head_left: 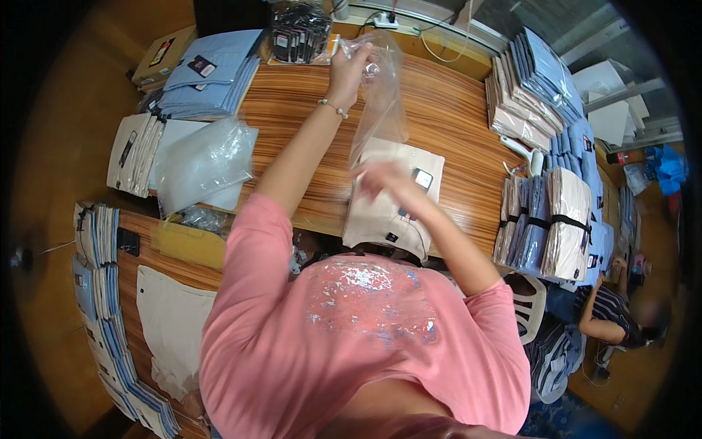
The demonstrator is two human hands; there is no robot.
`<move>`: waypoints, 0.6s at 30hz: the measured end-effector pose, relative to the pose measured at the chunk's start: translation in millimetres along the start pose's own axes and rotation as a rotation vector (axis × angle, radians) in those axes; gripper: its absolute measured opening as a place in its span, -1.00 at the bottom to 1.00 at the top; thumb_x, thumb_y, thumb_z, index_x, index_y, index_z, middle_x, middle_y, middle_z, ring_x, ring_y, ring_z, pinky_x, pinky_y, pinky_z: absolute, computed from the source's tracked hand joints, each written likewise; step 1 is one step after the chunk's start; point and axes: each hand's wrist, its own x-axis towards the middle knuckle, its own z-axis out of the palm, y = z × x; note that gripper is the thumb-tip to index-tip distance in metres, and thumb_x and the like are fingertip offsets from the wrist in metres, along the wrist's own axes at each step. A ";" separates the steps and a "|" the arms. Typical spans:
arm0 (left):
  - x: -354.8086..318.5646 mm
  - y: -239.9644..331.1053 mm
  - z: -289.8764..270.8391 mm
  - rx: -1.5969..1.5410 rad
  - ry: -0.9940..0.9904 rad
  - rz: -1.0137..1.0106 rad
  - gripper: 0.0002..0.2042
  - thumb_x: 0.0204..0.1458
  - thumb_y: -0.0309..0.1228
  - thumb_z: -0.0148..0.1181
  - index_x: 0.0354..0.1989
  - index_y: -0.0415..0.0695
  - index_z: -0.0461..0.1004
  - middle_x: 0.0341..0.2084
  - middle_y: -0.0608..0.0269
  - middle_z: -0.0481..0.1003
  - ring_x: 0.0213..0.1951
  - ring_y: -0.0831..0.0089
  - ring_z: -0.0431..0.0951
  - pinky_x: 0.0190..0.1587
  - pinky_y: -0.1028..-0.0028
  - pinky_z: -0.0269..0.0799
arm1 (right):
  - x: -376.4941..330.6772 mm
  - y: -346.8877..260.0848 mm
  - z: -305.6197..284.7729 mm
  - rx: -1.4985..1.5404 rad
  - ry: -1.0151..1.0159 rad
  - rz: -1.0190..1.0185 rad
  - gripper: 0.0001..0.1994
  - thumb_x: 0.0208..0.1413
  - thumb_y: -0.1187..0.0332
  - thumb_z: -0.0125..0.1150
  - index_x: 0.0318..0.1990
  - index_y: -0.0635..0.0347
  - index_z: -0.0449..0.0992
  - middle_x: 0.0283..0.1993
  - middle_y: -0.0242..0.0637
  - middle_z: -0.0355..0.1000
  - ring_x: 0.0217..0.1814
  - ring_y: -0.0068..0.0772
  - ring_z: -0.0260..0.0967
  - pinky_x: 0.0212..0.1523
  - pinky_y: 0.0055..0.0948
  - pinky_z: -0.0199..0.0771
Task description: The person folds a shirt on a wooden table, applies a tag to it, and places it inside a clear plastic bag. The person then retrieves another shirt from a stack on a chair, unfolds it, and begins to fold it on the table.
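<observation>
My left hand (348, 74), with a beaded bracelet at the wrist, reaches out to the far side of the table. Its fingers are closed on a clear plastic bag (382, 102), which trails down toward me. The bag's lower end meets the upper left edge of a folded beige garment (398, 222). This garment lies at the table's near edge and carries a dark-edged tag. Over its left part hovers my right hand (383, 180), smeared by motion, so its fingers are unclear.
Clear plastic bags (206, 164) lie at left beside folded light blue shirts (208, 69). Black packets (301, 33) stand at the back. Garment stacks (541, 80) and banded bundles (569, 219) line the right side, near a white-handled tool (521, 150). Another person (610, 311) sits far right.
</observation>
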 end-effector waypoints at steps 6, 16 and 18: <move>12.1 -15.2 10.0 0.051 0.130 0.046 -0.78 0.00 -0.46 0.16 -0.20 -0.18 0.30 -0.49 0.21 0.49 -0.53 0.52 0.51 -0.67 0.58 0.39 | 77.5 59.5 -44.5 0.660 0.171 -0.001 -0.13 0.02 0.02 0.20 0.33 0.10 -0.21 0.25 0.02 0.06 0.16 -0.15 0.22 0.01 -0.18 0.29; -33.5 -52.2 -24.7 -0.545 0.348 -0.385 -0.89 0.04 -0.42 0.12 -0.33 -0.19 0.39 -0.39 0.22 0.45 -0.31 0.36 0.50 -0.15 0.33 0.48 | 113.8 77.6 -102.7 0.795 0.310 -0.080 -0.65 0.07 0.23 0.18 -0.01 0.12 0.35 -0.04 -0.20 0.40 0.06 -0.33 0.32 0.05 -0.09 0.33; -39.5 -59.2 -55.8 -0.525 0.361 -0.394 -0.88 0.05 -0.42 0.12 -0.29 -0.19 0.38 -0.35 0.23 0.44 -0.30 0.37 0.49 -0.13 0.35 0.47 | 101.4 64.4 -125.0 0.421 0.546 -0.085 -0.88 0.08 0.35 0.13 -0.23 0.12 0.42 -0.28 -0.33 0.46 -0.20 -0.48 0.43 -0.31 -0.45 0.50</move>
